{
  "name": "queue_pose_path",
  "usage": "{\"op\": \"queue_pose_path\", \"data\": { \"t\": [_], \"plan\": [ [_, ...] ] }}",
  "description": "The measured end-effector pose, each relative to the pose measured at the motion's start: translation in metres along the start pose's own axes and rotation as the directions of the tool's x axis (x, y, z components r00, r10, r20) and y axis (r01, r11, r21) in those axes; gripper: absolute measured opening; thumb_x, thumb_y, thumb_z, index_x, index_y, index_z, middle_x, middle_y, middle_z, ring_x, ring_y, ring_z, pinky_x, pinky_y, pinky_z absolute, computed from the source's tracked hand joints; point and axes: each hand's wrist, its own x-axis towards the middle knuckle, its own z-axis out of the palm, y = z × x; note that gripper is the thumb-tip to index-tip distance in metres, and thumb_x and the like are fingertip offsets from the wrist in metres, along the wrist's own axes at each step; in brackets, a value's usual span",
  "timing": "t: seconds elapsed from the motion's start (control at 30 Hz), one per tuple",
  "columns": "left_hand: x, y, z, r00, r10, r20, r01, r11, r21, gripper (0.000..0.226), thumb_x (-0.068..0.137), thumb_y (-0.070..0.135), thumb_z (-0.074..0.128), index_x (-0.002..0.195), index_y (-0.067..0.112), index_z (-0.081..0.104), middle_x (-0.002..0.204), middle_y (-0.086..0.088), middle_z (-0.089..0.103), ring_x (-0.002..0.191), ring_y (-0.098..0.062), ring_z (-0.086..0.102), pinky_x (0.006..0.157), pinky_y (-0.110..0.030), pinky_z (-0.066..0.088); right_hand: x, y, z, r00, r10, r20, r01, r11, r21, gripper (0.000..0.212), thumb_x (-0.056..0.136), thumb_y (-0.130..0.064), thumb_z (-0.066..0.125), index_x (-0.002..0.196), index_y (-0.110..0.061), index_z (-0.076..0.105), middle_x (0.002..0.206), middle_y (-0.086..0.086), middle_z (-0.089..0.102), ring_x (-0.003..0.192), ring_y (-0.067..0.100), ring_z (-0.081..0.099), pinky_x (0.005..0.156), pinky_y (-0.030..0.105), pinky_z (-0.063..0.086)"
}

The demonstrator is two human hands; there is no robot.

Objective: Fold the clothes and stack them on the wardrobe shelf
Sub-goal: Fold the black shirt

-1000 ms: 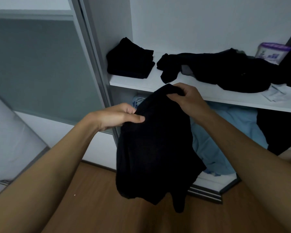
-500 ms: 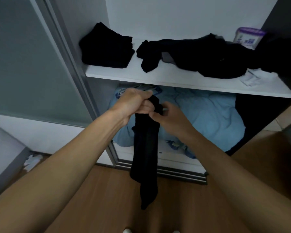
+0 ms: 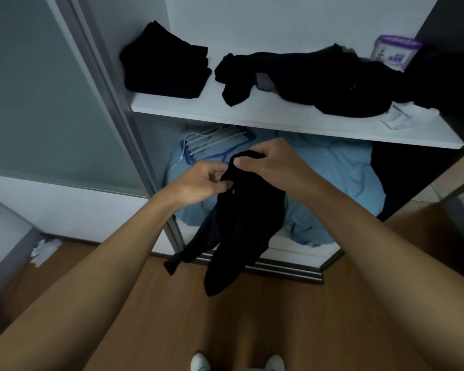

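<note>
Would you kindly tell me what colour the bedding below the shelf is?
Light blue; the bedding shows best in the head view.

Home bedroom: sliding-door wardrobe (image 3: 97, 84), clothes on shelf (image 3: 279, 116) (mostly black), wood floor (image 3: 252, 317).

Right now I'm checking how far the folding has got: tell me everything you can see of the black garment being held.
The black garment looks like soft, thin cloth, unfolded and bunched. It hangs limp below the white shelf, over the wooden floor. The left hand and right hand pinch its top edge; a narrow strip trails lower left.
</note>
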Motion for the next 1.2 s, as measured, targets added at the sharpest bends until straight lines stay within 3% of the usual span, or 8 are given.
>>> {"op": "queue_pose_path", "data": {
  "t": [0.1, 0.2, 0.33, 0.6, 0.77, 1.0, 1.1, 1.2],
  "plan": [
    [0.002, -0.015, 0.017, 0.989, -0.045, -0.140, 0.053, 0.997, 0.058, 0.011, 0.082, -0.007, 0.056, 0.074, 0.000, 0.057, 0.067, -0.002, 0.051, 0.062, -0.011, 0.048, 0.061, -0.030, 0.036, -0.002, 0.004, 0.002, 0.999, 0.015, -0.051, -0.014, 1.000, 0.024, 0.032, 0.085, -0.024, 0.071, 0.065, -0.002, 0.059, 0.060, 0.005, 0.049, 0.055, 0.015, 0.047, 0.054, 0.027, 0.033],
    [0.002, -0.030, 0.031, 0.980, -0.097, -0.175, 0.127, 0.978, 0.167, 0.027, 0.078, 0.001, 0.054, 0.059, 0.021, 0.054, 0.054, 0.015, 0.048, 0.052, -0.003, 0.045, 0.051, -0.020, 0.033, -0.006, 0.009, 0.006, 0.997, 0.013, -0.081, -0.008, 0.997, 0.073, 0.030, 0.085, -0.022, 0.071, 0.063, -0.009, 0.056, 0.057, 0.004, 0.049, 0.054, 0.015, 0.047, 0.053, 0.027, 0.033],
    [0.004, -0.057, 0.036, 0.941, -0.189, -0.280, 0.254, 0.942, 0.218, 0.040, 0.085, -0.002, 0.049, 0.053, 0.021, 0.039, 0.051, 0.007, 0.041, 0.049, -0.008, 0.040, 0.043, -0.017, 0.027, -0.013, 0.016, 0.002, 0.998, -0.008, -0.068, 0.013, 0.997, 0.074, 0.039, 0.087, -0.024, 0.071, 0.062, 0.001, 0.055, 0.057, 0.004, 0.051, 0.053, 0.014, 0.049, 0.051, 0.026, 0.035],
    [-0.002, -0.069, 0.007, 0.804, -0.269, -0.531, 0.277, 0.958, -0.067, 0.022, 0.077, 0.006, 0.052, 0.057, 0.013, 0.055, 0.051, 0.011, 0.049, 0.054, -0.006, 0.045, 0.055, -0.024, 0.035, -0.036, 0.064, -0.032, 0.935, 0.135, 0.328, -0.018, 0.942, -0.337, 0.030, 0.082, -0.035, 0.078, 0.107, -0.023, 0.068, 0.102, -0.002, 0.071, 0.092, 0.012, 0.067, 0.090, 0.037, 0.054],
    [-0.013, -0.069, 0.000, 0.845, -0.281, -0.454, 0.325, 0.946, 0.019, 0.027, 0.072, 0.028, 0.050, 0.061, 0.002, 0.048, 0.059, -0.002, 0.040, 0.058, -0.015, 0.040, 0.060, -0.031, 0.028, -0.044, 0.103, -0.036, 0.921, 0.176, 0.348, -0.014, 0.906, -0.422, 0.036, 0.092, -0.028, 0.069, 0.126, -0.020, 0.063, 0.124, -0.001, 0.065, 0.111, 0.014, 0.059, 0.104, 0.033, 0.044],
    [-0.033, -0.073, -0.008, 0.916, -0.259, -0.307, 0.231, 0.965, -0.127, 0.032, 0.078, 0.029, 0.055, 0.061, 0.003, 0.043, 0.063, -0.007, 0.038, 0.063, -0.021, 0.036, 0.059, -0.033, 0.024, -0.053, 0.125, -0.040, 0.993, 0.077, 0.090, -0.083, 0.994, 0.069, 0.023, 0.096, -0.025, 0.064, 0.085, -0.008, 0.076, 0.076, 0.006, 0.069, 0.068, 0.011, 0.058, 0.067, 0.029, 0.044],
    [-0.037, -0.073, -0.022, 0.969, -0.197, -0.148, 0.158, 0.958, -0.241, 0.048, 0.089, 0.030, 0.067, 0.080, -0.017, 0.056, 0.073, -0.022, 0.058, 0.072, -0.028, 0.052, 0.069, -0.036, 0.035, -0.055, 0.129, -0.050, 0.993, 0.062, 0.102, -0.079, 0.981, 0.175, 0.019, 0.086, -0.038, 0.069, 0.085, -0.021, 0.079, 0.085, 0.007, 0.074, 0.077, 0.012, 0.063, 0.075, 0.027, 0.047],
    [-0.034, -0.066, -0.035, 0.990, -0.138, -0.039, 0.131, 0.980, -0.153, 0.070, 0.075, 0.055, 0.077, 0.071, -0.009, 0.049, 0.065, -0.011, 0.045, 0.063, -0.023, 0.041, 0.060, -0.032, 0.028, -0.051, 0.138, -0.062, 0.999, 0.029, 0.027, -0.036, 0.958, 0.283, 0.045, 0.075, -0.054, 0.075, 0.098, -0.015, 0.078, 0.101, 0.013, 0.075, 0.091, 0.018, 0.067, 0.087, 0.029, 0.048]
  ]
}}
